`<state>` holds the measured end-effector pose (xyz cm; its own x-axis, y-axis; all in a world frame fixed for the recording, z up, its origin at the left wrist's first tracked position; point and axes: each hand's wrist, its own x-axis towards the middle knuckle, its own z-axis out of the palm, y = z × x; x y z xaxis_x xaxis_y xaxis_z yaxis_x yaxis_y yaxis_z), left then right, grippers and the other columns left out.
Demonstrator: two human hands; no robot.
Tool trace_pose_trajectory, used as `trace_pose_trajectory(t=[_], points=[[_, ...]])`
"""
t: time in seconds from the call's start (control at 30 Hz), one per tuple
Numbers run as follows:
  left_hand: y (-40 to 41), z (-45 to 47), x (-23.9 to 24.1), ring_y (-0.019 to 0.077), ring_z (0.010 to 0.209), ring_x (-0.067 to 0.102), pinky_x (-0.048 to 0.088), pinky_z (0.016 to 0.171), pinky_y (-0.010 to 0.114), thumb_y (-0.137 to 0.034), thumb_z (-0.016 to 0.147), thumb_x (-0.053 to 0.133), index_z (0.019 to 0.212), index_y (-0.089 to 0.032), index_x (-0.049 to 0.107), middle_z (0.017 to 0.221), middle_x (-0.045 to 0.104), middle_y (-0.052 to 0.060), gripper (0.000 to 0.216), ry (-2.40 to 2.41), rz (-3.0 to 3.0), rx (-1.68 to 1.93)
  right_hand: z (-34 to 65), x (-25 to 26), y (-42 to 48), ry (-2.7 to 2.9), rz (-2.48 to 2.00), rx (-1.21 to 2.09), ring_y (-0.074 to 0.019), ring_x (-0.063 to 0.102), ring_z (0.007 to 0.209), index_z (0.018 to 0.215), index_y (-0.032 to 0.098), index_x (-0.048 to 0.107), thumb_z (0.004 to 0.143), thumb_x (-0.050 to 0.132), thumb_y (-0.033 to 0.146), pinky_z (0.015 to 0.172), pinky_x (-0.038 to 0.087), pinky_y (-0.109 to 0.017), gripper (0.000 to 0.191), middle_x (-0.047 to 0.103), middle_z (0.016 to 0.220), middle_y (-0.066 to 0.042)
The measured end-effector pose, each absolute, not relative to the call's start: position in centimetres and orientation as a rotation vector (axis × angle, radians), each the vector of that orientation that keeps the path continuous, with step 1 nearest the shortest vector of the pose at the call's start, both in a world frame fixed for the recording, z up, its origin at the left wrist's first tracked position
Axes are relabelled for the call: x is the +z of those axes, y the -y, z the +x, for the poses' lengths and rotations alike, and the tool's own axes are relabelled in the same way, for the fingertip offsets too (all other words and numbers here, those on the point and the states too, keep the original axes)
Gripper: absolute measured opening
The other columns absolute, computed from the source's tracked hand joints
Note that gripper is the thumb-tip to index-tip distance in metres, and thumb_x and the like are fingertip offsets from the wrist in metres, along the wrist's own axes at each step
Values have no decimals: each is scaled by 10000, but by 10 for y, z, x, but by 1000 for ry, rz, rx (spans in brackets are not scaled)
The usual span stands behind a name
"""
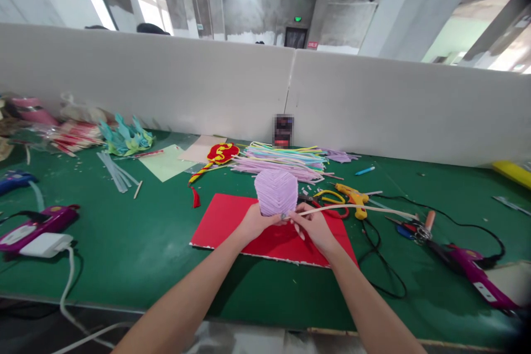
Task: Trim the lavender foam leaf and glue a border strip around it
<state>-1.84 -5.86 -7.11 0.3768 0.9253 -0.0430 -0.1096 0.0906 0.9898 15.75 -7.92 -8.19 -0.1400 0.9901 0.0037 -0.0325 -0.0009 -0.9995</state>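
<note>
My left hand (260, 222) is closed on the lower edge of a lilac fan-shaped piece (276, 191) made of rows of pipe cleaners. My right hand (312, 225) pinches a long cream pipe cleaner (365, 207) at the base of that piece; its free end sticks out far to the right. Both hands meet above a red board (224, 221) lying on the green table. Just beyond the piece lies a pile of pastel pipe cleaners (282, 163). Red-handled scissors (338, 212) and a yellow glue gun (354, 199) rest right of my right hand.
A finished red and yellow fan (223, 152) with a tassel lies behind the board. Purple power strips (39, 227) sit at the left, another at the right, with cables across the table (145, 265). A white partition (394, 105) closes off the back.
</note>
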Motion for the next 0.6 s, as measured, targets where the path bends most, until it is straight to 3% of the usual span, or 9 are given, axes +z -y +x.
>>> trace_pose_trajectory(t=[0.2, 0.4, 0.6], points=[[58, -18, -72, 257, 802, 692, 542, 795, 387, -376, 609, 763, 926, -101, 682, 857, 736, 95, 427, -878, 1245, 926, 158, -82, 79, 1301, -1132, 1321, -58, 429, 324, 734, 188, 522, 717, 663, 456, 310, 323, -173, 304, 547, 491, 62], [57, -21, -75, 252, 814, 689, 533, 805, 381, -378, 628, 748, 956, -104, 679, 876, 734, 94, 432, -859, 1278, 910, 157, -83, 78, 1302, -1127, 1321, -71, 447, 330, 885, 184, 536, 718, 660, 467, 311, 329, -179, 351, 572, 524, 56], [57, -22, -75, 259, 849, 679, 516, 821, 378, -380, 608, 758, 952, -104, 687, 862, 735, 90, 447, -853, 1293, 862, 158, -80, 79, 1303, -1142, 1263, -60, 396, 308, 759, 192, 526, 721, 656, 471, 321, 291, -181, 310, 519, 436, 72]])
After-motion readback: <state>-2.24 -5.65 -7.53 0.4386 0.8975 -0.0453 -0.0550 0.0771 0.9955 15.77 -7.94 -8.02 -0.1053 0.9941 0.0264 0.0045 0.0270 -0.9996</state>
